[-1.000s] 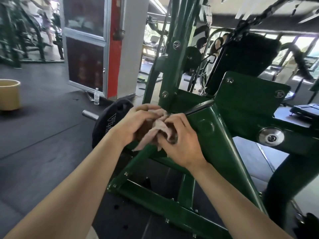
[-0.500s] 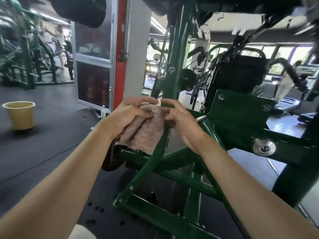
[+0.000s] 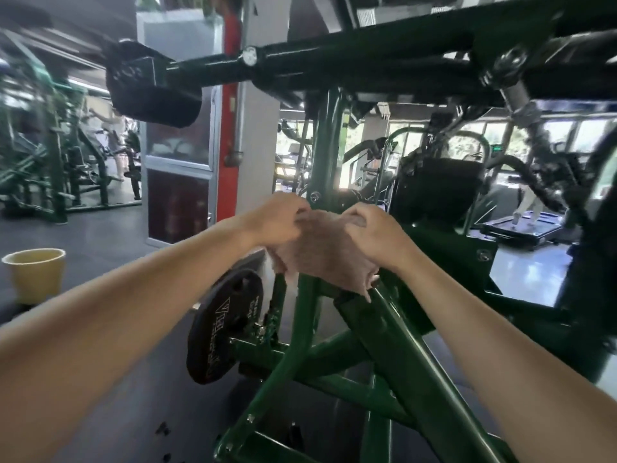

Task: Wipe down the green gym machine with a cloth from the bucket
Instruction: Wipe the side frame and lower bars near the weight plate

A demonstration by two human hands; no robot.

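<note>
While the left hand (image 3: 277,222) and right hand (image 3: 374,232) each pinch a top corner of the pinkish terry cloth (image 3: 320,259), spread before the dark green steel gym machine (image 3: 394,349), re-folding seems underway; next, probably pressing it onto a frame tube.

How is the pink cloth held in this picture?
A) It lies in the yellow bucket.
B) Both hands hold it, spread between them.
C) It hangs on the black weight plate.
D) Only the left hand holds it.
B: the left hand and the right hand each grip the upper edge of the pink cloth, which hangs spread out in front of the green machine frame.
</note>
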